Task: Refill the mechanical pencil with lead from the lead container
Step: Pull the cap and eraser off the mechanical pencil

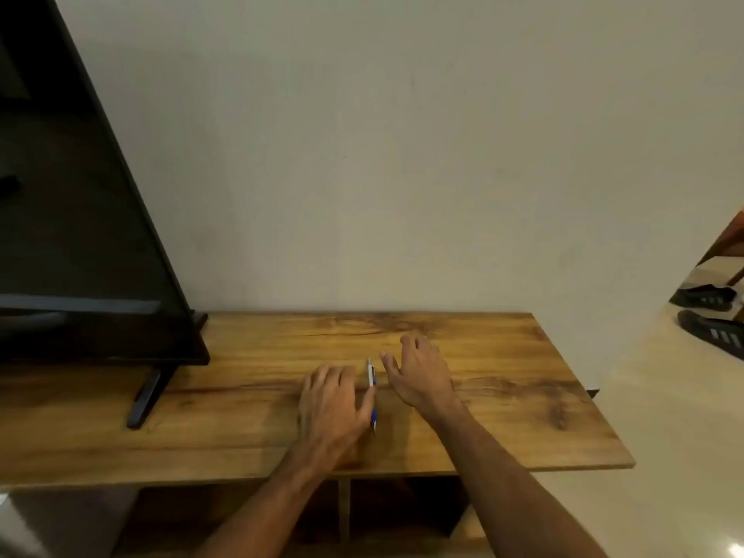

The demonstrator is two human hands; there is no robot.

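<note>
On wooden table (503,396), between two hands: mechanical pencil (370,375), white and blue, lying flat.
Left hand (330,400) flat, fingers loose, thumb against the pencil barrel; right hand (420,376) just beside, fingers spread, holding nothing. Television (80,235) stands far left; black sandals (704,298) on floor at right.
</note>
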